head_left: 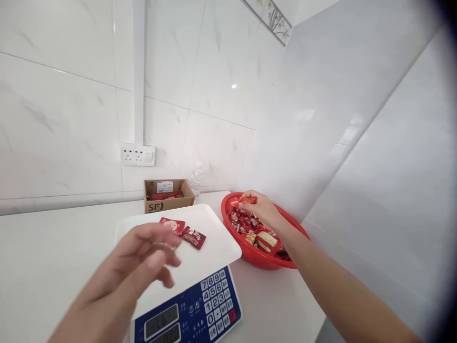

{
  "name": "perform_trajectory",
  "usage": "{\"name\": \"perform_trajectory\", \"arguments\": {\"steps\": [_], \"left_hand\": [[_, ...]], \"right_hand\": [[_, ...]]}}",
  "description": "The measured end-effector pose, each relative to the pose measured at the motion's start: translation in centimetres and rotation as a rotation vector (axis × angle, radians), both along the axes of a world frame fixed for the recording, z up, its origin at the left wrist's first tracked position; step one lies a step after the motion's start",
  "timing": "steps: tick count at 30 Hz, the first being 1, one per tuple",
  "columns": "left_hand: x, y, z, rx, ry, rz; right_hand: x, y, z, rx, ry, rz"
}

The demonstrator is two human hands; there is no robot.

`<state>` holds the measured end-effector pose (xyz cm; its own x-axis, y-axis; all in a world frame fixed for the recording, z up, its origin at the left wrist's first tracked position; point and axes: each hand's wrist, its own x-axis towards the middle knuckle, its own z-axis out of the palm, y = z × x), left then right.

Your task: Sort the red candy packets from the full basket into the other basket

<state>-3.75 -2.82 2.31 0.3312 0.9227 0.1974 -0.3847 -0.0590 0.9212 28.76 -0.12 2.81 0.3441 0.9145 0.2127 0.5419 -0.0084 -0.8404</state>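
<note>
My left hand point(143, 259) hovers over the near left part of a white scale pan point(214, 243), fingers apart and curled a little, slightly blurred, with nothing in them. Two small red packets lie on the pan: a brighter red packet point(173, 224), partly behind my fingers, and a dark red packet point(193, 237). My right hand point(262, 209) is at the far side of a red plastic basket point(257, 257) full of red wrapped packets point(246, 219). Its thumb and fingers pinch a red packet point(248, 200) above the pile.
The scale's blue keypad panel point(194, 307) with its displays faces me. Behind the pan stand a cardboard box point(169, 204) with red packets inside and a clear plastic bottle point(196, 177). White tiled walls with a socket point(138, 155) bound the white table point(64, 247).
</note>
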Motion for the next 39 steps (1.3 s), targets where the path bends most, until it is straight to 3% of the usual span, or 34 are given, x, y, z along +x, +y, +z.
{"name": "perform_trajectory", "arguments": {"steps": [2,6,8,10,14,18,21,24,31,36,39], "left_hand": [[1.0,0.0,-0.2,-0.09,0.087,-0.103],[2.3,0.0,-0.7,-0.263,0.053,-0.248],[2.4,0.4,-0.8,-0.242,0.034,-0.294],[2.2,1.0,-0.9,-0.183,-0.005,-0.257],[0.8,2.4,-0.5,-0.09,-0.132,-0.024],[-0.9,2.9,0.3,-0.002,-0.194,0.132],[-1.5,2.6,0.7,0.015,-0.185,0.132],[-1.7,2.3,0.9,0.028,-0.178,0.118],[-1.5,1.8,1.0,0.063,-0.152,0.118],[-1.7,1.7,1.0,0.089,-0.118,0.085],[-1.7,1.9,0.8,0.128,-0.054,0.075]], "right_hand": [[-3.6,-1.2,1.1,0.021,0.104,0.154],[-10.0,-3.8,2.4,0.049,0.075,0.487],[-12.0,-4.5,2.6,0.008,0.065,0.638],[-13.0,-4.6,2.6,0.003,0.068,0.696],[-13.2,-3.0,1.8,-0.028,0.05,0.554],[-12.9,-1.1,-0.5,-0.185,-0.161,0.435],[-13.0,-0.5,-2.2,-0.204,-0.3,0.469],[-13.0,-0.6,-2.9,-0.217,-0.412,0.501],[-13.3,-0.6,-2.7,-0.302,-0.502,0.503],[-13.6,0.0,-2.7,-0.182,-0.517,0.435],[-13.7,-0.3,-1.7,-0.1,-0.361,0.384]]}}
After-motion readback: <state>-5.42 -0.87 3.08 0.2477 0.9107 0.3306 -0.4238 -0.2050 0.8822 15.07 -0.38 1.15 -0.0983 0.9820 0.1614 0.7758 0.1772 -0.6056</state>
